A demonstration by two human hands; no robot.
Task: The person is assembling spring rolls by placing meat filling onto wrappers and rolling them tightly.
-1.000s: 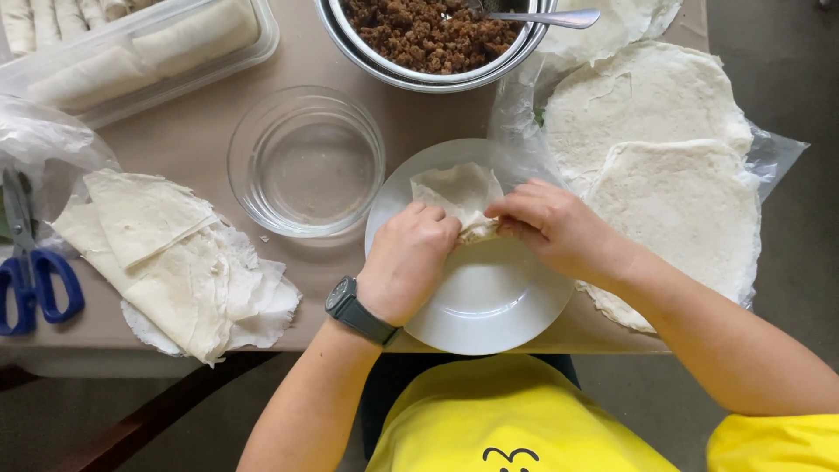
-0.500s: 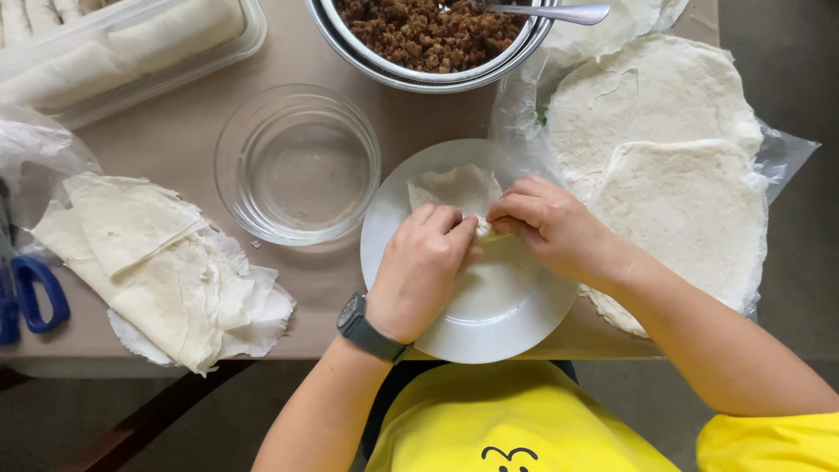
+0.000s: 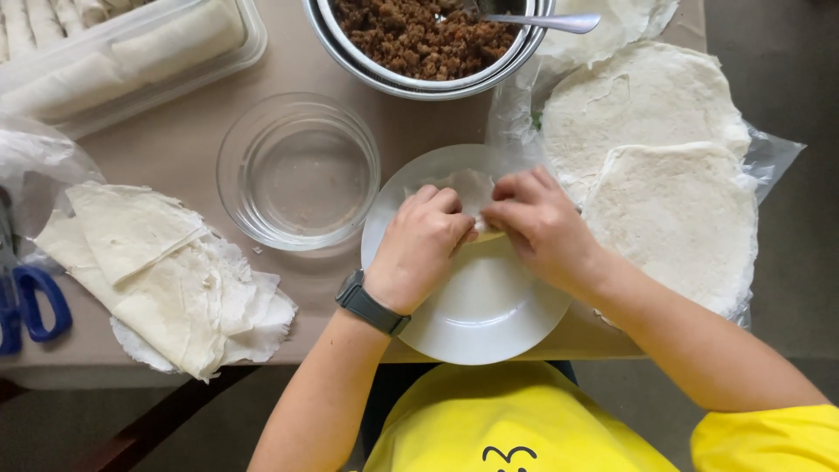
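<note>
Overhead view of a tan table [image 3: 183, 149] during wrapper rolling. The left hand [image 3: 419, 249], wearing a dark wristwatch [image 3: 371, 303], and the right hand [image 3: 542, 229] are meeting over the far part of a round white ceramic plate [image 3: 476, 310] standing at the table's near edge; both are closing their fingers on a thin, pale, folded pastry wrapper [image 3: 468, 188], pinching it from either side; whether filling is lying inside cannot be told, since the hands are covering the fold.

Compared with the view a second ago, the wrapper is showing less of its flat upper flap and the hands are sitting closer together and further over it; by judgement, the fold is being tightened into a roll, so this piece is nearing completion.

Just beside the plate on the left, an empty clear glass bowl [image 3: 297, 170]; at the far edge, a steel bowl of brown minced filling [image 3: 419, 39] with a metal spoon [image 3: 542, 19] resting in it; at the right edge, a stack of round white wrappers [image 3: 664, 166] lying on clear plastic; towards the left edge, a loose heap of cut wrapper pieces [image 3: 166, 271]; at the far left corner, a clear plastic container of finished rolls [image 3: 122, 52]; at the left edge, blue-handled scissors [image 3: 31, 306].
</note>
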